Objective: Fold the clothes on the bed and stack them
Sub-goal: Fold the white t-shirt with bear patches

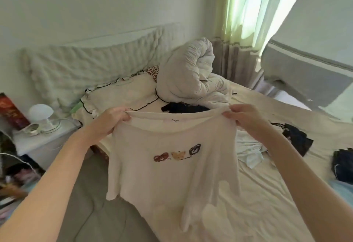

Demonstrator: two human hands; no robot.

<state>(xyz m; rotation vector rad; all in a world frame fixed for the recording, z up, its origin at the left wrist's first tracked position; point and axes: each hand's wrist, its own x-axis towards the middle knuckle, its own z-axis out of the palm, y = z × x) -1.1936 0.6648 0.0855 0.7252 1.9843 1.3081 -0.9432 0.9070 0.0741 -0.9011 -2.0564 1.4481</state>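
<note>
Shirt (172,165) above bed (267,213) (rolled duvet (189,73) behind, nightstand (38,142) left)

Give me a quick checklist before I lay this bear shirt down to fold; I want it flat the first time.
1. Left hand grips one shoulder of the white shirt: ok.
2. Right hand grips the other shoulder: ok.
3. Shirt hangs spread, bear print facing you: ok.
4. Bare stretch of bed sheet below: ok.
5. Light blue garment lies close by: not ok.
6. Folded stack started: cannot tell.

We see a cream T-shirt (172,175) printed with three brown bears; beyond it, a black garment (183,107).
</note>
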